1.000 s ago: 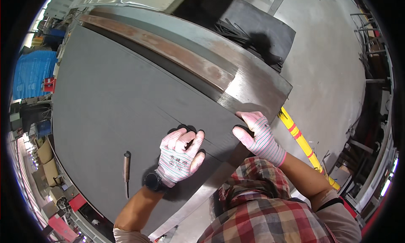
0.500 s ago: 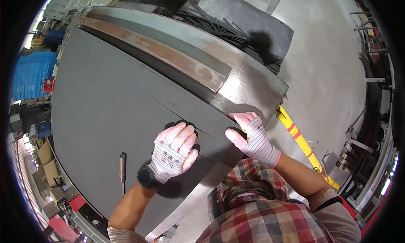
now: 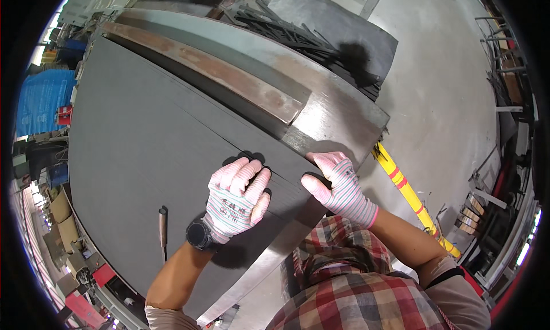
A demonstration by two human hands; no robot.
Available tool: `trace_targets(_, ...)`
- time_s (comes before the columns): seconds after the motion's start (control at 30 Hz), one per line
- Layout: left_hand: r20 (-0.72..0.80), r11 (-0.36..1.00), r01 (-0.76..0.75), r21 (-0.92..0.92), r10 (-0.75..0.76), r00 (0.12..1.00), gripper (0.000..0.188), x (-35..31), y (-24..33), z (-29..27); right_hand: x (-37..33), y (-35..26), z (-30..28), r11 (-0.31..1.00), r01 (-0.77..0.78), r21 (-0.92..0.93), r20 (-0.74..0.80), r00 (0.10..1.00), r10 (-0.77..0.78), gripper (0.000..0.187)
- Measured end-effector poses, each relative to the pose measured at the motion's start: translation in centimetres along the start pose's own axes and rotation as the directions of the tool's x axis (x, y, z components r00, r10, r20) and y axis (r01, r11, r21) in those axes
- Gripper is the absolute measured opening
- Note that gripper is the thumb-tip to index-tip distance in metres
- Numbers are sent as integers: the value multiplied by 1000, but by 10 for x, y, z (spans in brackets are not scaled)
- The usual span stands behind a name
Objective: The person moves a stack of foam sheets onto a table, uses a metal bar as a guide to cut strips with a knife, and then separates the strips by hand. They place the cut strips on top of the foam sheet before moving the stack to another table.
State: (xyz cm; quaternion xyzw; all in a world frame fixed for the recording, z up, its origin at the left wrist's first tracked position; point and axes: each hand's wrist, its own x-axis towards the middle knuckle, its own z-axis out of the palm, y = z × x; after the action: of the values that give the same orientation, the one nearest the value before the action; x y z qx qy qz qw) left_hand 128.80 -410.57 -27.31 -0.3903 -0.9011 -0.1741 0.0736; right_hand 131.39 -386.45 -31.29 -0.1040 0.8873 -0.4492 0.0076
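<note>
A large dark grey sheet (image 3: 132, 135) lies flat on a metal-edged table, with a thin dark line (image 3: 212, 129) running along it near its far right edge. My left hand (image 3: 236, 198), in a striped pink-and-white glove, rests on the sheet with bent fingers a little apart, fingertips beside that line. At the sheet's right end, my right hand (image 3: 341, 189), gloved alike, has its thumb on top and its other fingers curled at the edge; their tips are partly hidden. A slim tool with a brownish handle (image 3: 163, 224) lies left of my left forearm.
Beyond the sheet runs a long worn metal bar (image 3: 217, 72) on a shiny metal surface (image 3: 338, 112). Dark strips (image 3: 298, 40) are heaped behind it. A yellow pole with red bands (image 3: 407, 192) slants at the right, and a blue cover (image 3: 46, 101) shows far left.
My left hand has slid slightly away from me along the sheet, its fingers more spread. My right hand has shifted a little left at the edge. The dark line shows longer past my left hand.
</note>
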Motion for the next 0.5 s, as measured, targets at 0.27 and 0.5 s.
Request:
trace_targets(0.27, 19, 998, -62, 33, 62, 998, 40, 3, -4, 0, 1, -1, 0, 1000, -8, -3, 11, 1000, 8, 45)
trace_targets(0.5, 54, 998, -19, -57, 22, 998, 52, 17, -6, 6, 1, 2, 2, 1000, -26, 3, 27, 999, 26, 46)
